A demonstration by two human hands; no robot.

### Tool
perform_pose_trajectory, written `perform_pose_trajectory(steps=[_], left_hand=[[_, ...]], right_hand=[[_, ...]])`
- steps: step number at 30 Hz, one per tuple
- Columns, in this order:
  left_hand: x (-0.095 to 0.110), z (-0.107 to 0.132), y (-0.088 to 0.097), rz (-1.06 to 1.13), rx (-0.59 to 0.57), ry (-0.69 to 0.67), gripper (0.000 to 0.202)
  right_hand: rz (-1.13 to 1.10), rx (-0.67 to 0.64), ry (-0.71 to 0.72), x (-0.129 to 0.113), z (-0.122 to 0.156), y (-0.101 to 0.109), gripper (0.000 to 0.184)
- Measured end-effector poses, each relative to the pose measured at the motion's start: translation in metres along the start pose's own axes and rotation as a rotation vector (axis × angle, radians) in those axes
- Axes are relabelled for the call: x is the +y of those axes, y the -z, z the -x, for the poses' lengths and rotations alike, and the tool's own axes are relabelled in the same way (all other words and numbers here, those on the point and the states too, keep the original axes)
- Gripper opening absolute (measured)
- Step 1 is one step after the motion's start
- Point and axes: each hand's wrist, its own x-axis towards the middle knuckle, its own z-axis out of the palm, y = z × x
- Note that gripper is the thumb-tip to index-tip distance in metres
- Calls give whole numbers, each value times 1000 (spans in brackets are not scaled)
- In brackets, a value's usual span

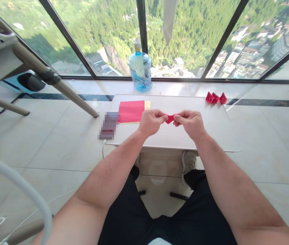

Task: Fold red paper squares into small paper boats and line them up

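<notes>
Tall windows [192, 37] across the top of the frame, pale low table [185, 105] mid-frame. The little folded red paper [169, 119] is just right of centre, between the left hand [153, 121] and right hand [190, 123]; thumbs and fingers are pinched closed on opposite ends. I'd keep the tension light and even, since tugging one side harder could probably skew the folds or tear it. No readable brands: the water bottle's [139, 69] marking, upper middle, is too blurry, and the phone-like thing [108, 126] left of centre is pixelated.
</notes>
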Motion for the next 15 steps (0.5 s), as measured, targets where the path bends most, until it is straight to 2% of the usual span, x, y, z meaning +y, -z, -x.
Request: perform_pose_trajectory(steps=[3,6,11,13,15], left_hand=[[2,0,1,-14,-30,15,15],[5,0,3,-32,-149,51,23],[3,0,1,155,-301,122,14],[0,0,-2,230,-310,118,24],[-1,-1,-4,252,-268,96,33]], right_hand=[[10,19,-22,1,-2,0,22],[47,28,20,2,-4,1,22],[42,-46,71,3,-2,-1,26],[25,-77,66,3,-1,-3,32],[35,-83,64,3,0,-5,37]])
